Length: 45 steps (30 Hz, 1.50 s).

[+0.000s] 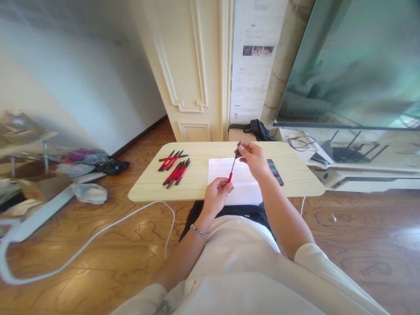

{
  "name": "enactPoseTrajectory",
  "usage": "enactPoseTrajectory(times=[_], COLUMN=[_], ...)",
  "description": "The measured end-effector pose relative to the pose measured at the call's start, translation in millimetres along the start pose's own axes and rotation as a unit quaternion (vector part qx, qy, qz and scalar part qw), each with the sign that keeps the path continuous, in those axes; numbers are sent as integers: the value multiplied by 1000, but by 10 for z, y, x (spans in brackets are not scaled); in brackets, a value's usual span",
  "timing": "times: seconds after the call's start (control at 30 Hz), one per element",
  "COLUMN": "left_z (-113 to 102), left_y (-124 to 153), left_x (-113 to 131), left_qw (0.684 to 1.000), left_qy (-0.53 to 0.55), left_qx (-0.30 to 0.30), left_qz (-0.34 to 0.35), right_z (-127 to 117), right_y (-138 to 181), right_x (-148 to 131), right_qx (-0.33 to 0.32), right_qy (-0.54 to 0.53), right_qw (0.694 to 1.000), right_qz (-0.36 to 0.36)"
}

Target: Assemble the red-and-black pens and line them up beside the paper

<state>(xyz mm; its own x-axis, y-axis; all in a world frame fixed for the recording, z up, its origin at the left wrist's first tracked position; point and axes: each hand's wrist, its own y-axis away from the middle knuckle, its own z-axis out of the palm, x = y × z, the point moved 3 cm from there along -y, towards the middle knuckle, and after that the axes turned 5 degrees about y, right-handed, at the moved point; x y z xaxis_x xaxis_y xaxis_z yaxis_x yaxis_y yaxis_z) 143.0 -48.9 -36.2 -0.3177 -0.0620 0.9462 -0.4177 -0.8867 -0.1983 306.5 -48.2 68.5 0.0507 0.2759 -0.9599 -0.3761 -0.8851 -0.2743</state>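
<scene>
Over a sheet of white paper [244, 190], my left hand [215, 194] is closed around a red pen barrel [230, 177], its end pointing up and away. My right hand [254, 158] pinches the black part of the pen [238, 150] farther off. Between the two parts a thin refill [233, 165] shows, its lower end at the red barrel; whether it is inside cannot be made out. Two groups of red and black pens lie left of the paper, a farther pile [171, 160] and a nearer pile [176, 173].
A dark phone [274, 172] lies on the pale wooden table [149, 186], right of the paper and partly behind my right forearm. Beyond the table's far edge are a black bag [260, 130] and a white box with cables [297, 142]. A white cable [108, 236] crosses the floor at left.
</scene>
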Motion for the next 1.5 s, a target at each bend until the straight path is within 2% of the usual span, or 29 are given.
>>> enactPoseTrajectory(times=[1.0,1.33,1.5], left_z=[8,16,28], left_y=[12,11,19], left_x=[2,22,59], left_qw=[1000,1000,1000], left_qy=[7,6,6], left_qx=[0,1,-1], left_qz=[-2,-6,-1], right_z=[-9,10,67], right_y=[17,34,129], right_x=[-14,35,163], right_qx=[-4,-21,-57], right_qy=[14,16,50], right_qw=[1000,1000,997], right_qz=[0,-7,-14])
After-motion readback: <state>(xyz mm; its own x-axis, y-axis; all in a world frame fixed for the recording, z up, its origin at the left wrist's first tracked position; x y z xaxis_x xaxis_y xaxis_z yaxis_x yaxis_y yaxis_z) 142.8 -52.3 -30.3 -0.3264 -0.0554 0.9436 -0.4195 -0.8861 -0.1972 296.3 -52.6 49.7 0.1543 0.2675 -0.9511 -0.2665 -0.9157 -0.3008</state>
